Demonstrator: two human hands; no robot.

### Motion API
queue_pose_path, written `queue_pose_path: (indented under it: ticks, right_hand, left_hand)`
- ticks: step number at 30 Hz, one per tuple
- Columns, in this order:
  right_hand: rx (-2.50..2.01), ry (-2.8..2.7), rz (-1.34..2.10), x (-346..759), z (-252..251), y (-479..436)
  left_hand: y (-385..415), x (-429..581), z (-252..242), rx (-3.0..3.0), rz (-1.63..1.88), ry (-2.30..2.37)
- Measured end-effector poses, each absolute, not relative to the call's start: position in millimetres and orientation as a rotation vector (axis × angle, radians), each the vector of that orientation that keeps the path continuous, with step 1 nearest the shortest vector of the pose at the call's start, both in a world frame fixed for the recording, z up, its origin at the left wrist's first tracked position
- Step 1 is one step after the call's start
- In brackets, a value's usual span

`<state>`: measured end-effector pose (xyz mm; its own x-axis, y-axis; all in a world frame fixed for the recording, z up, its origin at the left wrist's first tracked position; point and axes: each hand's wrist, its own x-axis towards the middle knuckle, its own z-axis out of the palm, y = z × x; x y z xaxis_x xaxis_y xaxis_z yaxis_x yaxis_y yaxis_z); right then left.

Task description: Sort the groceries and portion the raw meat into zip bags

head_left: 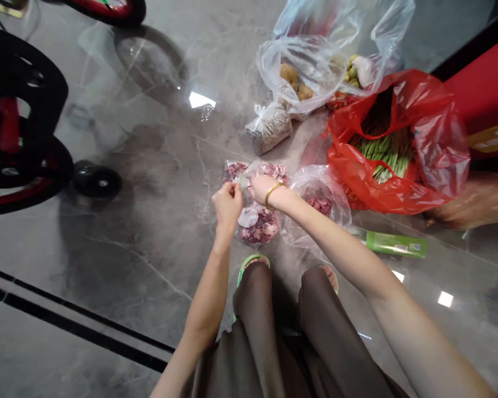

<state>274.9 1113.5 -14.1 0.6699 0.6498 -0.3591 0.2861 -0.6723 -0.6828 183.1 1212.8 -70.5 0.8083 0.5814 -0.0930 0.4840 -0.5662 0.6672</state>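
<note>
My left hand (227, 205) is closed, thumb and finger pinched at the left side of a transparent plastic bag's upper edge. At its other side my right hand (263, 189), with a gold bangle on the wrist, pinches the same edge. Below the hands lies a bag of red meat pieces (259, 228) with a whitish oval patch; it seems to be the bag I hold, though my fingers partly hide the join. Behind my hands rest two more bagged portions of meat, one left (233, 170) and one right (277, 170). Under my right forearm, an opened plastic bag (296, 224) holds more meat (320, 205).
A red bag (440, 132) holds green vegetables (392, 152). Behind are a tied bag of small pale pieces (269, 130) and a bag with potatoes (288, 74). A green packet (396, 244) lies right. A small bicycle's training wheel (97, 182) stands left.
</note>
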Motion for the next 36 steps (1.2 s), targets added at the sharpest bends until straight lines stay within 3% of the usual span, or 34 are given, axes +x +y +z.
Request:
queue_pose_path:
  ticks: [5, 7, 10, 16, 28, 36]
  right_hand:
    - [-2.287, -0.806, 0.949, 264.1, 5.9, 1024.2]
    - [-2.486, -0.629, 1.129, 259.3, -8.1, 983.2]
    - [-2.759, -0.248, 1.084, 251.1, -53.4, 946.0]
    - [-2.947, 0.04, 0.735, 243.0, -119.8, 937.9]
    - [-3.042, -0.107, 0.748, 243.7, -125.7, 918.7]
    - [-2.649, -0.257, 0.479, 245.0, -122.3, 920.7]
  left_hand:
    - [1202.9, 176.7, -57.0, 2.451, 0.413, 0.626]
    - [1180.2, 176.2, -50.9, 2.43, 0.31, 0.471]
    - [1135.8, 176.8, -48.1, 2.369, 0.023, 0.306]
    - [1090.5, 175.6, -64.2, 2.262, -0.281, 0.112]
    - [1099.2, 174.2, -72.4, 2.257, -0.284, 0.249]
    - [1096.8, 173.7, -73.5, 2.282, -0.352, 0.238]
